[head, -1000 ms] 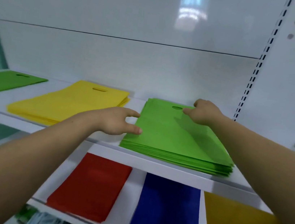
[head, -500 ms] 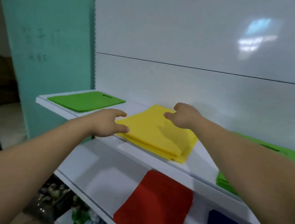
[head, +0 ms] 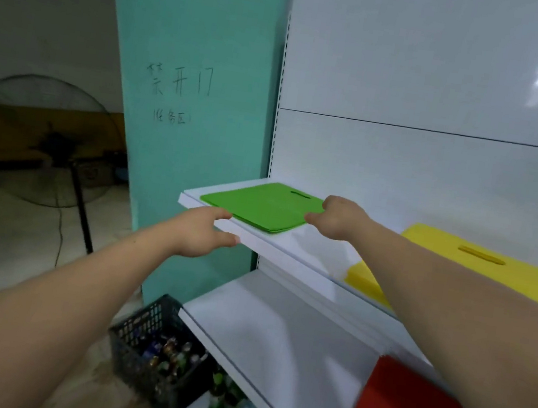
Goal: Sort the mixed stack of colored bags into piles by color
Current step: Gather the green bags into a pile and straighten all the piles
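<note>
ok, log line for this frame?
focus: green pile, upper shelf | left hand: open, at shelf front edge | right hand: curled at pile's right edge, grip unclear | yellow pile: untouched

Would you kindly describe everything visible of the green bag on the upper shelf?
The flat green fabric-like bag, perhaps a thin pile, lies on the white upper shelf. A slot handle is cut near its far edge. The right hand meets its right edge; the left hand is by its front edge.
</note>
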Demonstrator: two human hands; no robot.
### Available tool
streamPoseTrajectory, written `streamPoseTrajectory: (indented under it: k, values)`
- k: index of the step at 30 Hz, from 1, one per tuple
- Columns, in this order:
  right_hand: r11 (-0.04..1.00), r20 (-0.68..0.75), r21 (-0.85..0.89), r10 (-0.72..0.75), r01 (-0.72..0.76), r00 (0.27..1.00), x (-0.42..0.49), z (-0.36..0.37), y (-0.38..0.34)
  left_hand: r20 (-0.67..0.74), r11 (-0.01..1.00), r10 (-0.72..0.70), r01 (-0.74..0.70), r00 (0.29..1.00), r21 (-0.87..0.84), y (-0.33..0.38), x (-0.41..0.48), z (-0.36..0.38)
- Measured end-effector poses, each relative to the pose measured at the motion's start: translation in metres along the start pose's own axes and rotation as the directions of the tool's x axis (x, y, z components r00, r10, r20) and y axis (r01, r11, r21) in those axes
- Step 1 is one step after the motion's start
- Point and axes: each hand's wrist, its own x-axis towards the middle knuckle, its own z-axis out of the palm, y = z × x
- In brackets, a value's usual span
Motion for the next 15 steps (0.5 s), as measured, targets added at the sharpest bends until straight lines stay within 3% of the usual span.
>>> streamPoseTrajectory:
  k: [7, 15]
  values:
    - [0.999, 0.034, -0.033, 0.038, -0.037, 0.999, 0.07, 0.029, -0.015, -0.024, 1.0, -0.005, 0.005, 1.0, -0.009, -0.038, 0.065, -0.003]
    - [0.984, 0.036, -0.025, 0.176, -0.175, 0.984, 0.148, 0.057, -0.006, -0.017, 0.999, -0.044, 0.043, 0.999, -0.018, -0.066, 0.169, 0.003]
